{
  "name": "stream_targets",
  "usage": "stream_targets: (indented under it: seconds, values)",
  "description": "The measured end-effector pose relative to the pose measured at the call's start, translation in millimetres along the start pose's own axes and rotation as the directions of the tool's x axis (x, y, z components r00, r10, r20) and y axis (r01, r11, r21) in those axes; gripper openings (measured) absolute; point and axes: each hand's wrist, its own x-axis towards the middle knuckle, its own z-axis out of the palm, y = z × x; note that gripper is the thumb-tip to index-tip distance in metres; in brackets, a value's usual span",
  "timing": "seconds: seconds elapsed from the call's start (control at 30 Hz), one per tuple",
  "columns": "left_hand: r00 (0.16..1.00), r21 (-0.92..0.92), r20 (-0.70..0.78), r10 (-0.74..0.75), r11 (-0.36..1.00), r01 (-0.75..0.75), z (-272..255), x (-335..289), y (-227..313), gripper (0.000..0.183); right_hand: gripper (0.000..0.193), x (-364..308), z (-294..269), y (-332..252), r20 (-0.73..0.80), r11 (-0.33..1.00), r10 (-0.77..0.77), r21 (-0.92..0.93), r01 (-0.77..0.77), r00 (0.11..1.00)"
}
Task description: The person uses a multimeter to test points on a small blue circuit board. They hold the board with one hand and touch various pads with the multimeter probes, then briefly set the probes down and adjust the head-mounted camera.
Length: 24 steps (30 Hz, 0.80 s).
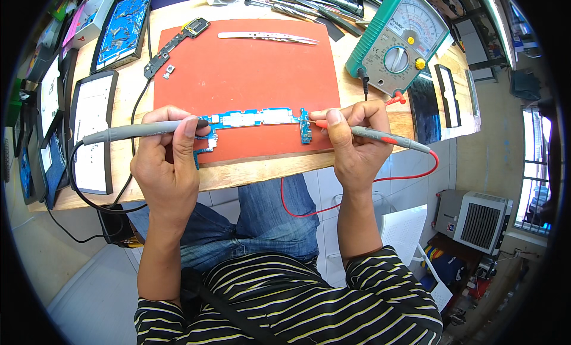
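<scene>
Left hand pinched the black probe, fingers pressed together around it, tip at the board's left end. Right hand pinched the red probe likewise, tip at the board's right end; actual contact could not be confirmed. The blue board lay on the red mat, near its front edge. Farther back: tweezers on the mat, green meter to the right.

Bright, even daylight fills the room, seemingly from the window on the right. Shadows stay soft. Straight edges bow near the dark round rim; focus is sharp throughout.
</scene>
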Motion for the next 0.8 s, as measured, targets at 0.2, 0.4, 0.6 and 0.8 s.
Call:
stream_targets:
  seconds: [0.2,0.4,0.6,0.8]
  values:
    - [1.000,-0.021,-0.006,0.001,1.000,-0.001,0.1,-0.2,-1.0,0.011,0.022,0.3,0.4,-0.3,0.000,1.000,-0.015,-0.015,0.016,1.000]
    - [1.000,-0.015,-0.004,0.006,1.000,-0.006,0.0,-0.4,-1.0,0.011,0.023,0.3,-0.4,-1.1,0.009,1.000,-0.010,-0.027,0.010,1.000]
    - [1.000,-0.015,-0.012,-0.007,1.000,0.006,0.6,0.1,-0.2,0.011,0.023,1.1,-0.1,-0.3,0.014,1.000,-0.016,-0.001,0.016,1.000]
    - [0.996,-0.027,0.005,-0.094,0.995,0.094,0.7,-2.1,5.2,0.016,0.024,0.9,-0.7,-0.4,0.020,1.000,-0.026,-0.004,0.026,0.999]
